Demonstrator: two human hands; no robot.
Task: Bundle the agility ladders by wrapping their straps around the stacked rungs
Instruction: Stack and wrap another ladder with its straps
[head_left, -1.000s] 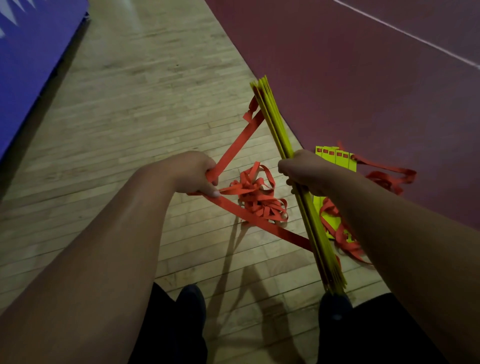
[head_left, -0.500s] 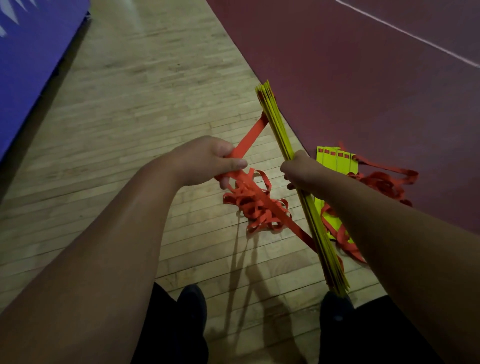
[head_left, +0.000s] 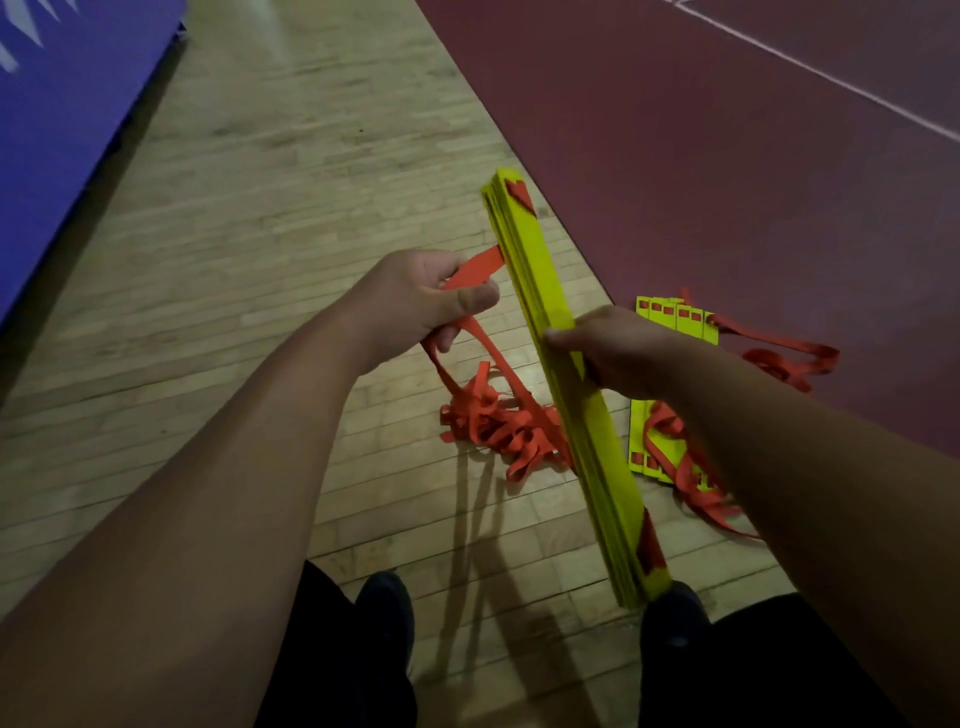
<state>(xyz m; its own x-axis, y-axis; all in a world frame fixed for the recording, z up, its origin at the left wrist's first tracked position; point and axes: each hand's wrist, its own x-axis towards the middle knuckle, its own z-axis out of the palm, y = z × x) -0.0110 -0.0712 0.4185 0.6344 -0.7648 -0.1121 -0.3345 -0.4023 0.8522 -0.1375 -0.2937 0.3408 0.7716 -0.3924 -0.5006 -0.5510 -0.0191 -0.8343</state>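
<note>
Yellow, flat, stiff-looking strips make up one stack of rungs, held on edge and slanting from the near right to the far middle of the scene, its near end just above a shoe. One right hand has its grip closed around the middle of that stack, thumb lying over the top face. One left hand, just to the left, has its grip pinched on a flat orange strap of woven-looking webbing, which runs from the hand to the stack's left side. Below the hand the same webbing drops in two strands to one loose tangle of ribbon-like loops on the wooden floor. Small orange patches show at both ends of the stack's top face. A second ladder lies flat on the floor to the right, its yellow rungs side by side with small orange slots along the edges, partly hidden by the right forearm; I cannot count them surely. Its own orange straps trail onto the smooth maroon court, crossed by one thin white line. One blue mat stands at the far left. Two dark shoes show at the near edge.
</note>
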